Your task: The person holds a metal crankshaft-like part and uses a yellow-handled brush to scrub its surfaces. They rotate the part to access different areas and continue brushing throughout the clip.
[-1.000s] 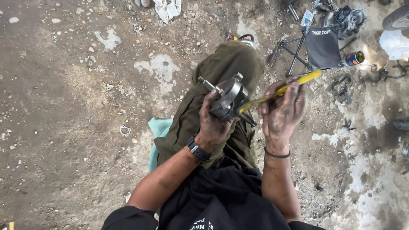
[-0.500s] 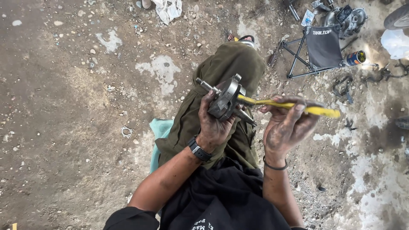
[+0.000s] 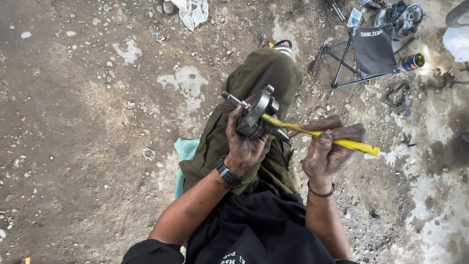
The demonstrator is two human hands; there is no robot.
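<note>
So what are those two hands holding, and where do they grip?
The left hand grips a metal crankshaft from below, around its round flywheel. The right hand holds a yellow-handled tool along its handle, tip against the crankshaft.

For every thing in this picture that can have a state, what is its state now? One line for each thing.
Left hand: closed around the metal engine part, holding it above the knee.
Metal engine part: held up, shaft pointing to the upper left.
Right hand: gripping the yellow tool.
Yellow tool: nearly level, tip against the engine part.
Folding stool: unfolded, standing on the ground.
Can: lying on its side.
</note>
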